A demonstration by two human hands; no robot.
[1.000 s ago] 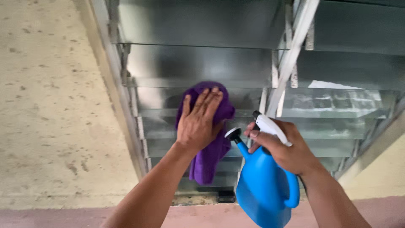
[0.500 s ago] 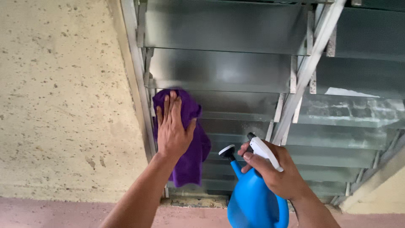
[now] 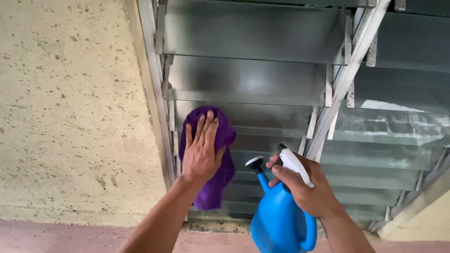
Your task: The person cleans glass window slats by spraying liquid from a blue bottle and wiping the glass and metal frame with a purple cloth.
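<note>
Louvre glass slats (image 3: 243,82), wide, stiff and I judge fragile, fill the metal window frame (image 3: 152,70) beside the speckled wall (image 3: 65,103); I'd press only lightly; my right hand (image 3: 307,187) grips the blue spray bottle (image 3: 279,220) at its neck, finger on the trigger; my left hand (image 3: 201,152), fingers spread flat, pins the soft, light purple cloth (image 3: 213,187) against a slat.

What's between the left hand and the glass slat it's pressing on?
A purple cloth lies flat between the left hand and the glass slat, as the head view shows.
</note>
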